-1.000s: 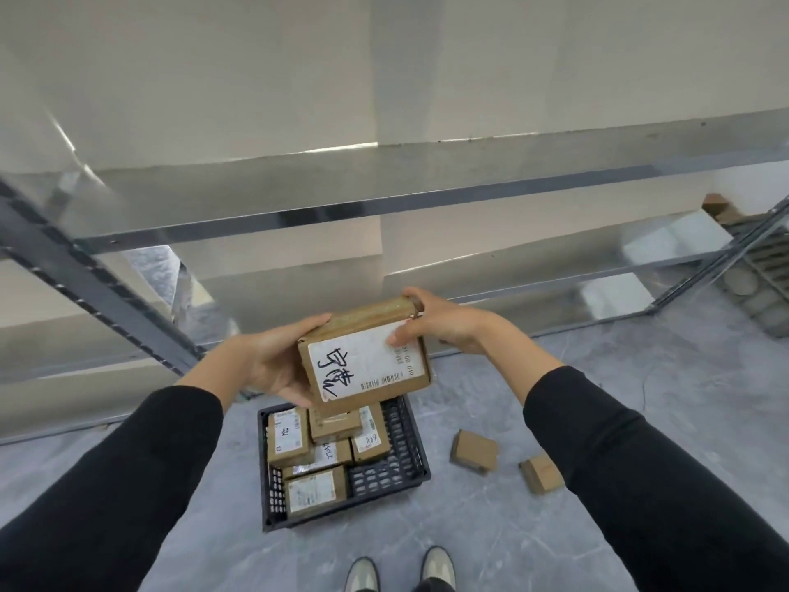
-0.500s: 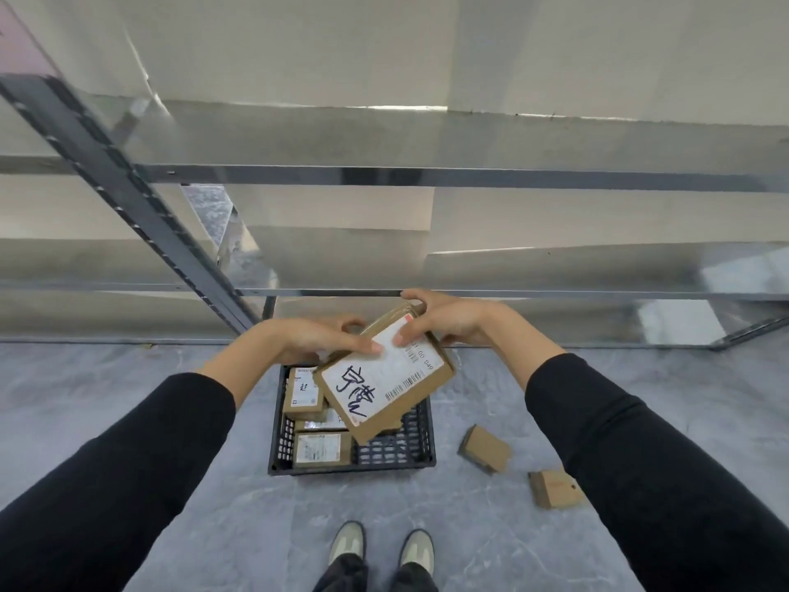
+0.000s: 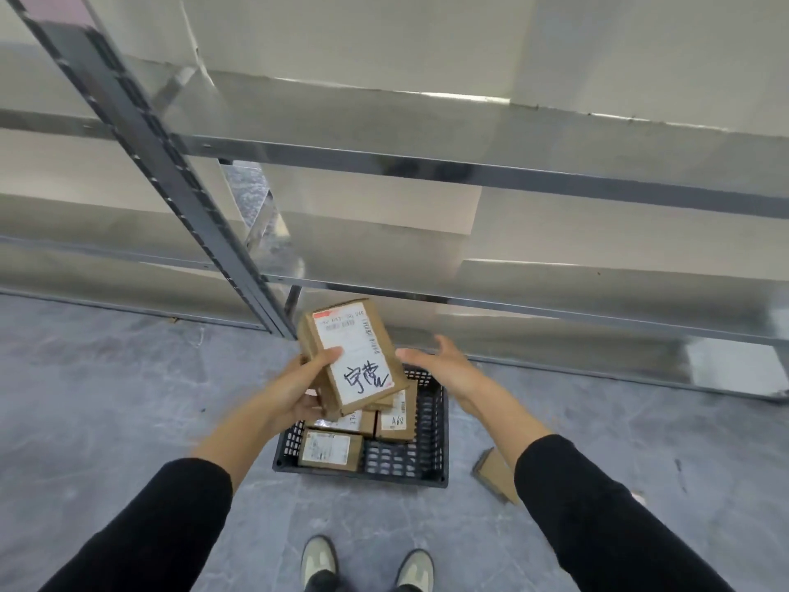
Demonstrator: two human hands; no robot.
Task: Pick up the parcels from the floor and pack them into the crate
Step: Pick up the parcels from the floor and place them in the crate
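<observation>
Black perforated plastic crate (image 3: 395, 460) containing several labelled brown cardboard parcels (image 3: 329, 449). Left grip (image 3: 299, 390) holds a handwriting-marked brown cardboard parcel (image 3: 356, 356) above the crate's far-left corner; right grip (image 3: 439, 365) wide, just beside it.

Cannot see the far left corner of the crate (image 3: 434, 437) behind the held parcel (image 3: 354, 356), nor most fingers of the left hand (image 3: 299, 386) under it. Cannot read the label's small print. Can make out only part of a floor parcel (image 3: 494, 474) behind the right arm (image 3: 555, 472). Cannot see the heels of the shoes (image 3: 318, 558) past the bottom edge.
</observation>
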